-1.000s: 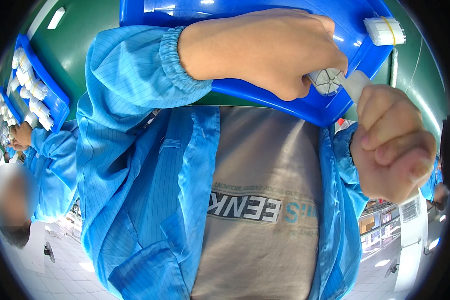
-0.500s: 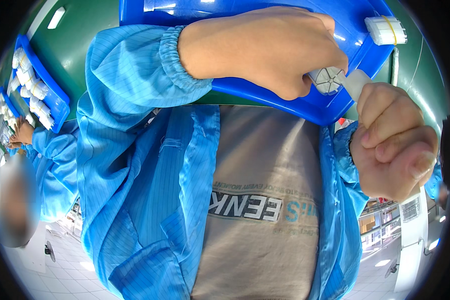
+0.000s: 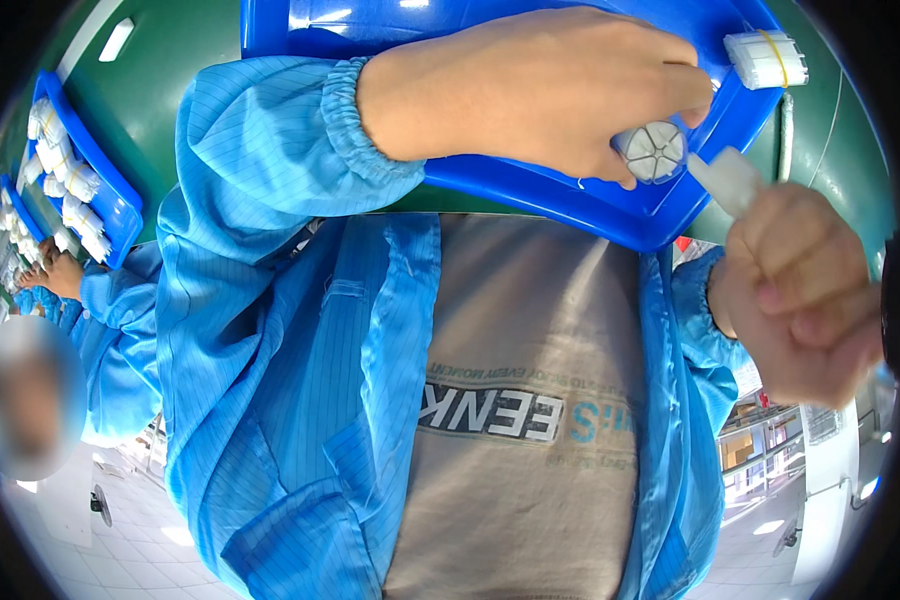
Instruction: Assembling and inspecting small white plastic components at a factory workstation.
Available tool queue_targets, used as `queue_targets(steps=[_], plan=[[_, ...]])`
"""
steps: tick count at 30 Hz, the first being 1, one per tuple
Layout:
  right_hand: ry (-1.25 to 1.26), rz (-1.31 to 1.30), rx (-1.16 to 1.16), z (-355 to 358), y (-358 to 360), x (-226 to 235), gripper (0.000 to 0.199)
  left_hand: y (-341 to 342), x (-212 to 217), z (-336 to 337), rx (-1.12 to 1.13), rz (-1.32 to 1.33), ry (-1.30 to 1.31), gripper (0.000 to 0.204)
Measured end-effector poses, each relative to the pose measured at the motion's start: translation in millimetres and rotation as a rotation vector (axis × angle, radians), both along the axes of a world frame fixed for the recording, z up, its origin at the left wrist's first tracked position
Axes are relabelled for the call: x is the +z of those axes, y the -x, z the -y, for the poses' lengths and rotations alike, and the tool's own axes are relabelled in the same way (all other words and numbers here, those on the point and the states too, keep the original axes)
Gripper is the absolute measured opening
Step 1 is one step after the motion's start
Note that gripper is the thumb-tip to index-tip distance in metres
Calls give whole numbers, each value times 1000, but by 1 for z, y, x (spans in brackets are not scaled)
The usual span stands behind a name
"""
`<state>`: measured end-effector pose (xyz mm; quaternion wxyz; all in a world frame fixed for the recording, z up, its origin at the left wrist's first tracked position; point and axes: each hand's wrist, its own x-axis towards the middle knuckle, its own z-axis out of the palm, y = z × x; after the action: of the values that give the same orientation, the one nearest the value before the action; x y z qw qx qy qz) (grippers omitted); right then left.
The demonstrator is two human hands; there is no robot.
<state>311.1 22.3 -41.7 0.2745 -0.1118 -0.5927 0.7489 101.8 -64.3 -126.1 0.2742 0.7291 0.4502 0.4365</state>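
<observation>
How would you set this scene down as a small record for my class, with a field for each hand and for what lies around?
Left hand: holds a round segmented bundle, its pale end showing wedges
Right hand: holds a whitish piece, blurred
Spacing: piece close to bundle; contact unclear
Below left hand: blue tray
Tray's right edge: white pieces with a yellow band
Table: green
Co-worker: hand near another blue tray

L hand (image 3: 530, 92) back up, fingers (image 3: 684, 88) curled; R hand (image 3: 805, 300) nearby, blurred, w/ fingers folded in.
</observation>
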Motion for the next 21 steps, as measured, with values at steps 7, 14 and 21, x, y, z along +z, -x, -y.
queue_targets(steps=[7,14,21], plan=[[-153,-13,58,0,0,1,35,2,-11,5,-178,119,95,38],[-197,79,55,10,5,-6,44,1,-5,1,-276,91,210,40],[-339,216,5,22,19,-5,44,5,-6,7,-194,130,194,39]])
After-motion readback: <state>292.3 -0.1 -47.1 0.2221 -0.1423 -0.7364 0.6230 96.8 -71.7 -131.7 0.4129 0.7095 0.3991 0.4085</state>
